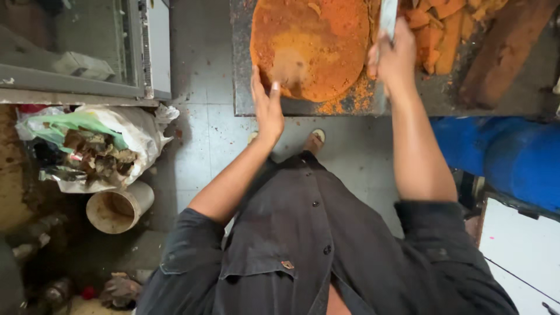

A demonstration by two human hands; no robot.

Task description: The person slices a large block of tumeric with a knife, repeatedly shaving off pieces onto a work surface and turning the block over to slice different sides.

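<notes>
A big round orange-brown slab [312, 44] lies on a dark stone counter [245, 87]. My left hand [267, 105] rests flat against the slab's near left edge, fingers together. My right hand [395, 58] is closed around the handle of a broad metal blade [388, 14] held upright at the slab's right edge. Cut orange pieces [440, 26] are piled to the right of the blade. Orange crumbs [350, 100] lie along the counter's front edge.
A brown block [504, 49] lies at the counter's right. A white bag of waste [96, 149] and a round tub [119, 207] sit on the floor at left, under a glass-fronted cabinet [87, 49]. A blue drum [513, 154] lies at right. My sandalled feet [315, 140] stand on grey tiles.
</notes>
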